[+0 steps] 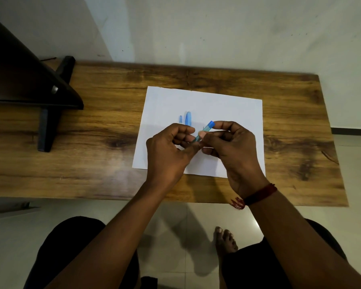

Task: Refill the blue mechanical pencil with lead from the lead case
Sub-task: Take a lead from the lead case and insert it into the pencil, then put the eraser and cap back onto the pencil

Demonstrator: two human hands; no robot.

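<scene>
The paper (233, 105) lies flat on the wooden table (296, 126), and everything here sits over it or around it. Above the paper's middle, both hands hold a slim, pale blue tube with a darker blue end. Blur makes it hard to be sure, but this looks like the pencil (205, 130).

The left hand (167, 151) has its fingers curled in, and thumb and fingertips pinch the tube's lower end. The right hand (233, 151) grasps the upper part, with the forefinger bent over the dark blue end and the thumb pressed against the barrel. The tube slants up toward the paper's far right corner.

Two more blue parts lie on the paper just beyond the left hand. One is a wider, round-ended case (188, 118). The other is a small cap (181, 118) just beside it on its left. Any print on them is too blurred to read.

A red thread band (261, 193) circles the right wrist, below the paper's near edge. A dark stand (46, 113) is on the table well to the left of the paper.
</scene>
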